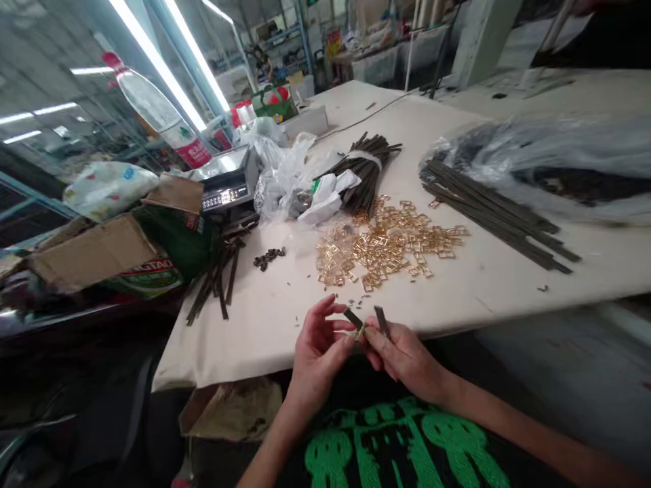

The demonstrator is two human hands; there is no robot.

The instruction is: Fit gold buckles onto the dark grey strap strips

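Near the table's front edge, my left hand (318,349) pinches a small gold buckle (361,331) between thumb and fingers. A dark strap (352,316) passes through the buckle, one short end sticking up on the left. My right hand (404,356) is closed on the same strap close to the buckle, and another dark end (381,320) rises above its fingers. My fingers partly hide the buckle. Just beyond the hands lies a spread pile of gold buckles (386,247). Small dark pieces (268,258) form a little heap to the left.
A banded bundle of dark straps (366,173) lies behind the buckles, more straps (498,210) beside a clear plastic bag (549,156) at right. At left stand a scale (228,183), a cardboard box (96,254) and a plastic bottle (157,108). Loose straps (218,278) hang near the table's left edge.
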